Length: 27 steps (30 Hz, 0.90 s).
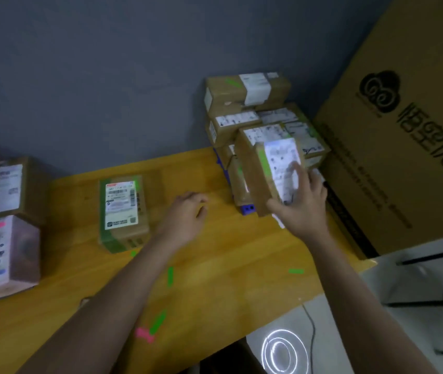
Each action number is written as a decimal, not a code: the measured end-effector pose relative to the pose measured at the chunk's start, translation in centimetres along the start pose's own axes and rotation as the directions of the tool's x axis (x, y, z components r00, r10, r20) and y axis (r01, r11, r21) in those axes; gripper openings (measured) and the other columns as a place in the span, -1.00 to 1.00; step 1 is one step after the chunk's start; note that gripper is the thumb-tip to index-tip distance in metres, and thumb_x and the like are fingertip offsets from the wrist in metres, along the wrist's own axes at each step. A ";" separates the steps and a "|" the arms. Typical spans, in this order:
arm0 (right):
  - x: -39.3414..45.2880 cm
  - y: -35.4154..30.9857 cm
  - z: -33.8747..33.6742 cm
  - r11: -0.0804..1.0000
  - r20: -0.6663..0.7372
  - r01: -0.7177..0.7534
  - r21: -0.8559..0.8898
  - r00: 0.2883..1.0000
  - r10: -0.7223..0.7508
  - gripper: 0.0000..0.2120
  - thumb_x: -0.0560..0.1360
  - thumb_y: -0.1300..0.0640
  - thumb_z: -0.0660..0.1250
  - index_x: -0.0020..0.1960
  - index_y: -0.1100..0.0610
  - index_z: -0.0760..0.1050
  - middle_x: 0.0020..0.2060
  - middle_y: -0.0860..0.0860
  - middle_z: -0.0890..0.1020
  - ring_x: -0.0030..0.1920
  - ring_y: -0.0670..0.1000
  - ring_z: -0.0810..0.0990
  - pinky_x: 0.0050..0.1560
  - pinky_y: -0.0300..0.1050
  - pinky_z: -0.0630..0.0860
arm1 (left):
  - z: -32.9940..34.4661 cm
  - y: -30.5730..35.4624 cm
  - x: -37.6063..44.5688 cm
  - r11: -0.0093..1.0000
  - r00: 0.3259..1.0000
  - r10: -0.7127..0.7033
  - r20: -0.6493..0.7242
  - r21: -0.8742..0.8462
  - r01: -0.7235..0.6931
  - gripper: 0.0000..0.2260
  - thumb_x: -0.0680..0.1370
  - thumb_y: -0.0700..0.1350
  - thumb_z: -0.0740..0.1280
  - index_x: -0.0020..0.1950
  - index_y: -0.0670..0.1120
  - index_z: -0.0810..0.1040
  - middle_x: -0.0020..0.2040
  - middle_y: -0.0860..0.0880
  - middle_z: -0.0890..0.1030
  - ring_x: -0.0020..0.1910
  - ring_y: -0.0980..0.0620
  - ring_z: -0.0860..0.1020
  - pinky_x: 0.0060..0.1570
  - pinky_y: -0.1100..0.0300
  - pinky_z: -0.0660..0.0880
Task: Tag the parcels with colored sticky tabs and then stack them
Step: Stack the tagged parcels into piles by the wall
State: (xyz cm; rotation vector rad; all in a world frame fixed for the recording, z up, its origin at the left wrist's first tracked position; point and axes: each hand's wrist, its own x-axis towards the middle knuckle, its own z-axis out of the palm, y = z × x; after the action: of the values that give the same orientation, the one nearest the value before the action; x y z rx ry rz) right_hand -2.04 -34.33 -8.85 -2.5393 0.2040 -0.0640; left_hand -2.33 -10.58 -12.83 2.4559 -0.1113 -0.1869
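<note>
My right hand (302, 203) grips a brown parcel (262, 174) with a white label and a green tab, held tilted against the stack of tagged parcels (244, 103) at the back right of the wooden table (228, 265). My left hand (188, 211) hovers over the table's middle, fingers loosely curled, holding nothing. A parcel with a white label and green tape (123, 211) lies flat to its left. Loose green tabs (170, 276) and a pink tab (143, 333) lie on the near part of the table.
Two more parcels (7, 225), one with a pink tab, stand stacked at the left edge. A large cardboard box (404, 130) leans at the right, against the stack. A white bag (431, 287) sits low right. A grey wall (107, 76) is behind.
</note>
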 end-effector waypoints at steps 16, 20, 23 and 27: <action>27.1 4.3 -6.2 0.982 0.068 -0.142 -0.126 0.986 0.152 -0.10 0.34 -0.30 0.34 0.54 -0.07 0.01 0.44 0.13 0.16 0.41 0.26 0.14 0.36 0.24 0.22 | 1.3 11.8 25.8 0.923 0.927 -0.071 -0.368 0.327 0.200 -0.56 0.58 -0.03 0.23 0.41 -0.09 0.20 0.47 -0.22 0.07 0.46 -0.23 0.02 0.42 -0.13 0.02; 27.5 5.0 -5.4 0.988 0.010 -0.074 -0.137 0.997 0.076 -0.10 0.36 -0.26 0.36 0.54 -0.02 0.01 0.46 0.13 0.13 0.41 0.26 0.12 0.37 0.22 0.20 | -0.5 11.7 29.9 0.883 0.922 0.060 -0.381 0.452 0.130 -0.44 0.58 0.02 0.24 0.50 -0.12 0.12 0.48 -0.21 0.14 0.47 -0.21 0.08 0.42 -0.11 0.02; 28.0 4.9 -4.8 0.991 -0.018 -0.038 -0.126 0.999 0.036 -0.11 0.38 -0.24 0.36 0.55 -0.02 -0.01 0.50 0.14 0.04 0.45 0.26 0.04 0.40 0.24 0.14 | -0.6 11.5 31.8 0.832 0.943 0.089 -0.320 0.545 0.106 -0.38 0.56 0.11 0.25 0.50 -0.13 0.12 0.42 -0.16 0.24 0.40 -0.17 0.21 0.41 -0.07 0.12; 28.7 4.6 -4.4 0.989 -0.031 -0.042 -0.145 0.999 0.038 -0.13 0.39 -0.27 0.32 0.54 -0.04 -0.02 0.51 0.12 -0.01 0.47 0.24 0.00 0.41 0.22 0.10 | -0.3 11.2 32.9 0.742 0.950 0.052 -0.307 0.648 0.169 -0.24 0.46 0.30 0.29 0.46 -0.12 0.15 0.30 -0.17 0.29 0.23 -0.15 0.31 0.22 -0.02 0.29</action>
State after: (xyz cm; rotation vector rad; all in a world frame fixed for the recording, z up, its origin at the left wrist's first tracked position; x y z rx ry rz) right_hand 25.31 -45.15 -7.79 -2.6796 0.2799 -0.0711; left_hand 29.83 -23.30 -9.08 3.1826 0.0520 0.2679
